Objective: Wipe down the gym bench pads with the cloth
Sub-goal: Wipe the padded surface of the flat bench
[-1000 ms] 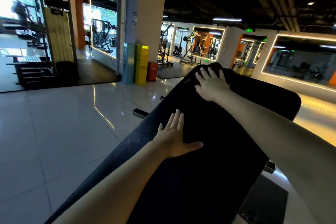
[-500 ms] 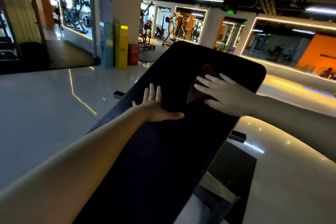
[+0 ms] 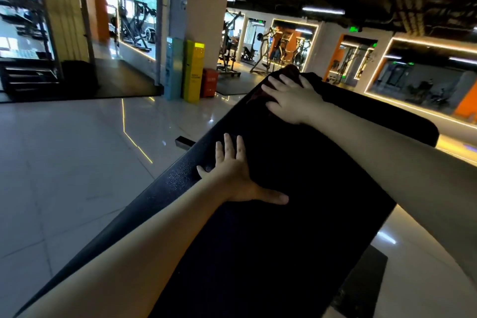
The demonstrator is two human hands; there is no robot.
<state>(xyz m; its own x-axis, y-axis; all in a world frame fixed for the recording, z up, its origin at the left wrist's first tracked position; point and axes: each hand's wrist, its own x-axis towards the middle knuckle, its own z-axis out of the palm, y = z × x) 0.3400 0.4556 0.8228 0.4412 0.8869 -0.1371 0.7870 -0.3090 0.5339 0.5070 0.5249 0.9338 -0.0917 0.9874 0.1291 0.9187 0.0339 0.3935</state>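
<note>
**A:** Where is the right hand (image 3: 291, 100)?

**B:** It lies flat on the cloth (image 3: 290, 71), palm down. The fingers are spread and pointing away from the person. It does not grip; it only presses.

**A:** And the cloth itself?

**B:** It is dark, brownish red, and bunched under that hand. It sits at the far end of the bench pad (image 3: 284, 240), near the left corner, and a fold rises above the fingertips at the edge.

**A:** And the left hand (image 3: 235, 175)?

**B:** It is also open, resting on the pad nearer to the person, close to the left edge. The fingers are straight and the thumb is stretched out to the right. It holds nothing and is well apart from the cloth.

**A:** Which way does the pad run?

**B:** It is a long black pad. Its long axis goes from the person's body away and a little to the right. The rounded far end points toward the lit wall openings. Both forearms reach along it.

**A:** What is around the bench?

**B:** There is a glossy tiled floor (image 3: 64, 162) on the left, with a small black bracket (image 3: 183, 142) just beside the pad's left edge. A black mat (image 3: 361, 279) lies on the floor to the right. Farther off stands a pillar (image 3: 204, 8), with a yellow cabinet (image 3: 194, 70) and a red box (image 3: 210, 82) at its foot. Behind them are weight machines (image 3: 281, 51).
</note>
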